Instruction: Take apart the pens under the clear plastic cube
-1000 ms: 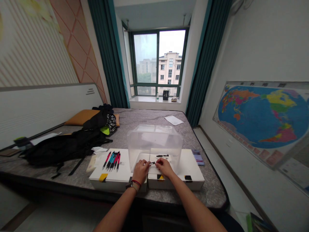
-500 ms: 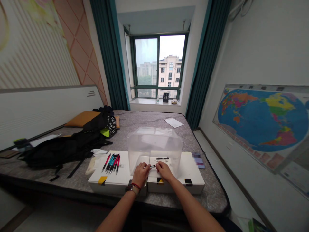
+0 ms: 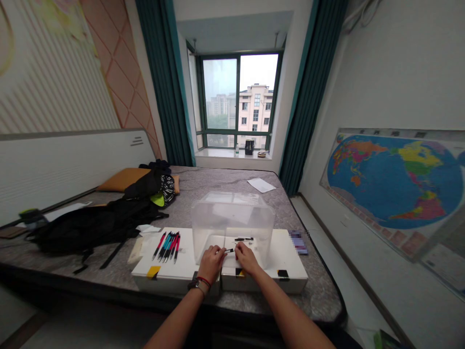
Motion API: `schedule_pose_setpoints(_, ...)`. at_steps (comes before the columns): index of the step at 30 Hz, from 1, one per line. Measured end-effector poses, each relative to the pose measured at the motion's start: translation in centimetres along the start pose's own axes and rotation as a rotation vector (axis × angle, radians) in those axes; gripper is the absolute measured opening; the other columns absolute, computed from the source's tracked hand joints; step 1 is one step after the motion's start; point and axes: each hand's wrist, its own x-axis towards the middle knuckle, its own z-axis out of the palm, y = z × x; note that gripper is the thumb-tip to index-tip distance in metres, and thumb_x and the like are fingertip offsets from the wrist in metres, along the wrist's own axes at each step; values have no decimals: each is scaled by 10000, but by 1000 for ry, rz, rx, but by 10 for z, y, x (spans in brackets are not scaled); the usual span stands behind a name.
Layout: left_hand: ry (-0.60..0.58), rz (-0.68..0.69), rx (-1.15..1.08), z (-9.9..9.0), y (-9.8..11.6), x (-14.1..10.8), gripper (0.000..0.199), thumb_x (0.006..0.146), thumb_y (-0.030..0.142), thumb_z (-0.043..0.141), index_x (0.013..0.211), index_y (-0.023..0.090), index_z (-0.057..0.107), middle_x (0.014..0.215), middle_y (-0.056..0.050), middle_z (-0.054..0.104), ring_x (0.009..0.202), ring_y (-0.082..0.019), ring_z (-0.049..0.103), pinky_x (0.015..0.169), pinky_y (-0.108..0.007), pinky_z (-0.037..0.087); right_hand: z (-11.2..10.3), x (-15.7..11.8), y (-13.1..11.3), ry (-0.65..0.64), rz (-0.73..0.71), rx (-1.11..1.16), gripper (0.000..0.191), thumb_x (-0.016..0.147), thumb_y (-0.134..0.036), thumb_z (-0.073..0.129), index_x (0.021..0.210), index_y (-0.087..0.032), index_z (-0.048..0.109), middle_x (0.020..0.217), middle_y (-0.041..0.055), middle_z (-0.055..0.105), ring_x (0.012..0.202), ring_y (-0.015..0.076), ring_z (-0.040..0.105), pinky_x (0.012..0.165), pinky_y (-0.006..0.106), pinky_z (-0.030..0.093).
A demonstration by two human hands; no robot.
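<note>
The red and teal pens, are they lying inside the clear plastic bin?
No, the pens lie on the left white box, outside the clear plastic bin.

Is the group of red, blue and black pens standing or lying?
Lying: the red, blue and black pens rest lengthwise on top of the left flat white box.

Teal curtains (image 3: 165, 82) flank the window (image 3: 220, 82), with a world map (image 3: 385, 182) on the wall (image 3: 399, 72).

Pens (image 3: 167, 245) left of bin (image 3: 232, 215)
</note>
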Motion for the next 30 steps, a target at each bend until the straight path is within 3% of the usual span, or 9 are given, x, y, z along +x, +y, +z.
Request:
schedule_pose_setpoints(3, 13, 2, -7, 0, 0, 0, 243, 953, 305, 422, 1072, 247, 625, 887, -49, 586, 847, -177, 527, 738, -302, 421, 1, 0, -1, 13, -6, -26, 331, 934, -374, 360, 715, -203, 541, 622, -10, 567, 644, 154, 546, 643, 239, 366)
schedule_pose_setpoints(8, 16, 4, -3, 0, 0, -1, 253, 956, 331, 415, 1080, 253, 621, 885, -48, 587, 845, -182, 524, 735, -307, 422, 3, -2, -1, 39, -40, -14, 233, 914, -404, 440, 933, -216, 577, 715, -7, 623, 669, 159, 570, 623, 232, 359)
schedule_pose_setpoints(14, -1, 18, 16, 2, -1, 0, 266, 957, 345, 413, 1080, 248, 628, 881, -53, 590, 838, -186, 526, 727, -309, 421, 5, -1, 0, 38, -45, -87, 435, 955, -437, 338, 699, -197, 594, 691, 28, 634, 670, 165, 563, 629, 240, 358)
schedule_pose_setpoints(20, -10, 38, 7, 6, -6, -1, 299, 963, 361, 389, 1098, 238, 627, 885, -59, 592, 840, -193, 524, 743, -319, 417, 1, -2, -1, 45, -12, -24, 221, 914, -355, 468, 813, -207, 598, 661, -10, 617, 657, 142, 559, 628, 216, 364)
schedule_pose_setpoints(24, -16, 51, 7, 7, -7, -1, 317, 963, 376, 380, 1109, 240, 627, 885, -62, 595, 838, -199, 525, 738, -320, 418, -2, -1, -3, 7, 10, -24, 363, 945, -370, 404, 668, -195, 561, 600, -12, 574, 632, 131, 548, 642, 220, 370)
schedule_pose_setpoints(30, -8, 42, -12, 6, -6, 0, 330, 954, 402, 388, 1101, 241, 637, 878, -67, 599, 826, -203, 528, 717, -317, 419, 0, -1, 0, -3, 39, 120, 154, 879, -332, 539, 977, -215, 557, 642, -43, 596, 614, 129, 578, 607, 213, 385)
